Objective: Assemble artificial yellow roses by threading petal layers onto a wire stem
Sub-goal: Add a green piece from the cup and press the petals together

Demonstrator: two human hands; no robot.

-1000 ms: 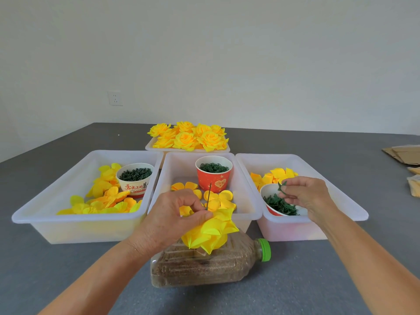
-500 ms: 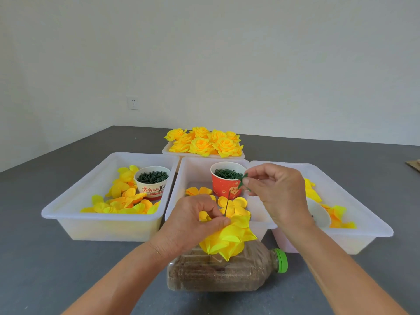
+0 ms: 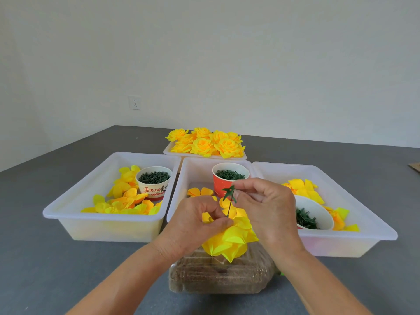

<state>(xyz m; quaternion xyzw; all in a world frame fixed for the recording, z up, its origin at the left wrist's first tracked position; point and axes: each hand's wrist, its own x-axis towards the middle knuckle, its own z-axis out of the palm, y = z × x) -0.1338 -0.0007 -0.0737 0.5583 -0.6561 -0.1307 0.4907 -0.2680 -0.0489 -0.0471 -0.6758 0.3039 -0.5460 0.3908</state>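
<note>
Grey tabletop against a plain white wall, and we take the sand-filled bottle lying on its side as the landmark. Directly above it, our left hand pinches the stacked yellow petal layers at their centre, probably to keep the stack from sliding or spinning on the wire stem, which pokes up out of it. Our right hand, just right of the wire, pinches a small green calyx piece at the wire tip; fingers curled tight on it, looks lined up to thread down. The bottle likely serves as a weighted base, though we can't see whether the wire is anchored in it.

Behind the bottle sit three white bins: the left bin with loose petals and a paper cup of green parts, the middle bin with a red cup, the right bin with petals and a tipped bowl of green pieces within right-hand reach. Farthest back, a tray holds the finished roses.

Judgement: petals done on this stem, calyx next.
</note>
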